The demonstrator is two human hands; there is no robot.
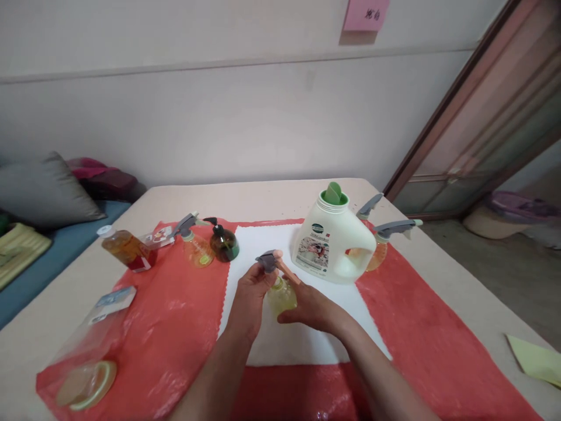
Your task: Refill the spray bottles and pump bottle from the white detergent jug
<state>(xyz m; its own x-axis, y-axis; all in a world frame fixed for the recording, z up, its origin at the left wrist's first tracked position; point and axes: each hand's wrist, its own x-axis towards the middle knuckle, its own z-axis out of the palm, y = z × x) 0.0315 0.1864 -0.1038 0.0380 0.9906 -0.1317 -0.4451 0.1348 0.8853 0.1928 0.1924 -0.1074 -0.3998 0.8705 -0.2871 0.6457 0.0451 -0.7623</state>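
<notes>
A small spray bottle [280,295] with pale yellow liquid stands on a white cloth [280,345] at the middle of the table. My left hand [250,292] is closed on its grey trigger head [268,261]. My right hand [313,307] wraps the bottle's body from the right. Just behind stands a white detergent jug [332,240] with a green cap.
A red plastic sheet [175,333] covers the table. On the left lie an amber bottle [129,249], a spray bottle [195,242] and a dark pump bottle [223,241]. Two more spray bottles [385,234] stand behind the jug. A clear bag [87,356] lies at front left, a yellow paper [534,359] far right.
</notes>
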